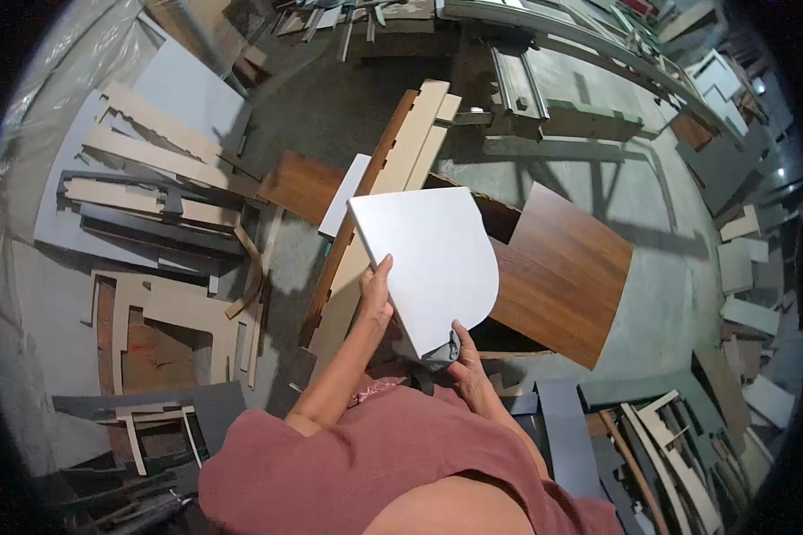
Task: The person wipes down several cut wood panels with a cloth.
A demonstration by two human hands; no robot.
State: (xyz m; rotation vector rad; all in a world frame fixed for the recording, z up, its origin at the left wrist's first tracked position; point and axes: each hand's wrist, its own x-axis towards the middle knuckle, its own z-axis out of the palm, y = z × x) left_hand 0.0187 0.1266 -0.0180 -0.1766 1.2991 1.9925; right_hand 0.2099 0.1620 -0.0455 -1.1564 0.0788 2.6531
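A white panel point(428, 259) with one rounded side is held up in front of my body. My left hand point(376, 290) is closed around its left edge, thumb on the top face. At the panel's lower corner, my right hand point(464, 357) grips what looks like a grey cloth point(442, 351) with dark marks, pressed against the edge. Most of the right fingers are hidden beneath. Under and behind the panel lie long beige boards point(410, 147) and a wood-grain board point(567, 276).
Stacked beige and dark offcuts point(152, 196) lie at the left, with a cut-out beige frame point(183, 308) below them. More strips point(660, 446) are piled at the lower right. Metal rails point(519, 85) stand at the back, and loose panels point(749, 312) line the right side.
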